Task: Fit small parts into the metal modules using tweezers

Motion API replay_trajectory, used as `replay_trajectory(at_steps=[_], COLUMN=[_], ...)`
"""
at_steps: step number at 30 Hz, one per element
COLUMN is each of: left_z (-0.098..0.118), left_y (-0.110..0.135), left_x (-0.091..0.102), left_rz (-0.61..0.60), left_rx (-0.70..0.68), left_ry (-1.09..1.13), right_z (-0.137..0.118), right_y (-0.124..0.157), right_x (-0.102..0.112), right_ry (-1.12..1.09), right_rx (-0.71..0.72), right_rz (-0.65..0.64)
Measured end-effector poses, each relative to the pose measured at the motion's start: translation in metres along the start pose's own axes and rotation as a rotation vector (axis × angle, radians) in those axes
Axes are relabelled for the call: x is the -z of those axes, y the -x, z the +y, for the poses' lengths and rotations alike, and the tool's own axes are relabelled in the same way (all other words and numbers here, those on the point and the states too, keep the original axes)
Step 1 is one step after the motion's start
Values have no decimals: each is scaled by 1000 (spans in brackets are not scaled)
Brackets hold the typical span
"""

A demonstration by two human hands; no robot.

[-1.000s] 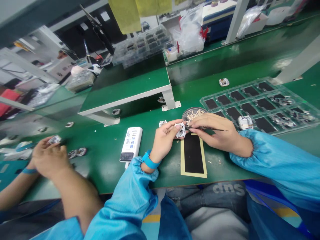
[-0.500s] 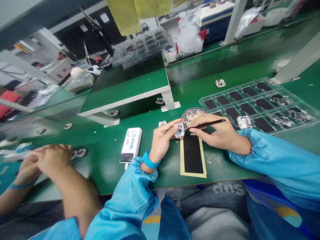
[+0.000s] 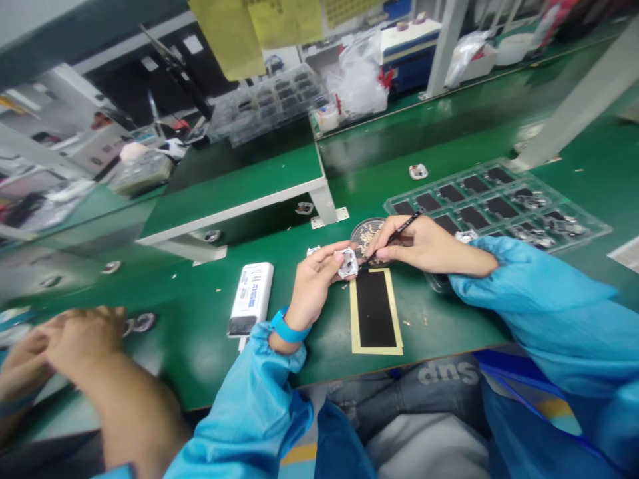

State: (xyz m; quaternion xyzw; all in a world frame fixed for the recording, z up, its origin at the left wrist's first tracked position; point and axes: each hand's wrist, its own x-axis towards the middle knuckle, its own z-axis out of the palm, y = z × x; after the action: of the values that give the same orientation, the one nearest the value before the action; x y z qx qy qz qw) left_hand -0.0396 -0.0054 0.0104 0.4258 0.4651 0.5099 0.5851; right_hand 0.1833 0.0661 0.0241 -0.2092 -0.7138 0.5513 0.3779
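Observation:
My left hand (image 3: 314, 283) pinches a small white square plastic part (image 3: 348, 263) between thumb and fingers, above the green bench top (image 3: 200, 293). My right hand (image 3: 424, 246) holds a slender black tool (image 3: 394, 234) like a pen, with its lower tip at the white part. Under my hands lies a round perforated disc (image 3: 364, 238), partly hidden. A black mat with yellow tape edges (image 3: 375, 309) sits just below them. A second small white part (image 3: 313, 251) lies beside my left fingers.
A clear tray with black pads (image 3: 494, 203) lies right, under my right sleeve. A white box-shaped device (image 3: 248, 299) sits left of my wrist. A co-worker's hands (image 3: 74, 339) are at the lower left. A low white-legged shelf (image 3: 229, 199) stands ahead.
The whole view has shifted left and slightly up. My right hand's tool has tilted from nearly level to pointing up and right. The co-worker's hands have moved lower left.

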Motion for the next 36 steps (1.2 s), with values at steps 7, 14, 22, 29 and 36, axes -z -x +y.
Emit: replay_trajectory(at_steps=[7,14,22,29,36], left_z=[1,-6,-3,-4,-2], left_y=[-4,-7,-2,0,2], left_x=[4,6,3,0,-1], left_rz=[-14,-21,-45,-93,-64], left_rx=[21,-60,2,27,19], left_ry=[27,-210,-328,-379,-308], right_z=[-31,-42,-25,-14,-28], right_y=[6,78,128,118,112], right_x=[71,129,95,86,105], right_ry=[88,918,1125,1063,824], right_rx=[33,-477,-626,-749,-793], right_rz=[434,371,207,227,126])
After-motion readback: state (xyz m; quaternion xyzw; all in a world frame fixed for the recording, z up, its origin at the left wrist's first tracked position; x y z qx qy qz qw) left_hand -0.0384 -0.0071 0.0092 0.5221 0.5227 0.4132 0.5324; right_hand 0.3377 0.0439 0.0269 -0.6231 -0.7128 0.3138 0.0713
